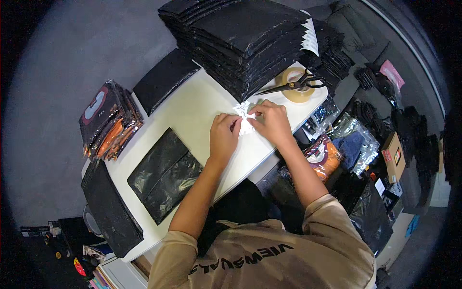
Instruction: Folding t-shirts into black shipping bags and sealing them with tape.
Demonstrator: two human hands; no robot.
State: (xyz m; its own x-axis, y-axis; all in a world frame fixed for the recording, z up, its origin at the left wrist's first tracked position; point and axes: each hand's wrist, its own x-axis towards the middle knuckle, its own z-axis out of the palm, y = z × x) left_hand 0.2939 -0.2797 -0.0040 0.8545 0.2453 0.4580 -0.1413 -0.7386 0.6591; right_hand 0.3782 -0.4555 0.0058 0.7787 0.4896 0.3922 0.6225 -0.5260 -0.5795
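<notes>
On the white table [195, 97], my left hand [224, 136] and my right hand [271, 121] meet over small bright white pieces [245, 123], perhaps paper or labels, overexposed by light. Fingertips of both hands touch or pinch at them; glare hides whether either hand holds a piece. A tall stack of black flat packs [231, 39] rises just beyond. Black-handled scissors [292, 86] lie across a roll of clear tape [297, 94] beyond my right hand. Beside my left forearm rests a folded black plastic bag [164, 177].
Plastic-wrapped garments [108, 123] are piled at the table's left edge. Flat black packs [110, 209] overhang the near-left corner, and another black pile [166, 79] lies at the far edge. Bagged goods and a cardboard box [394, 157] crowd the right side.
</notes>
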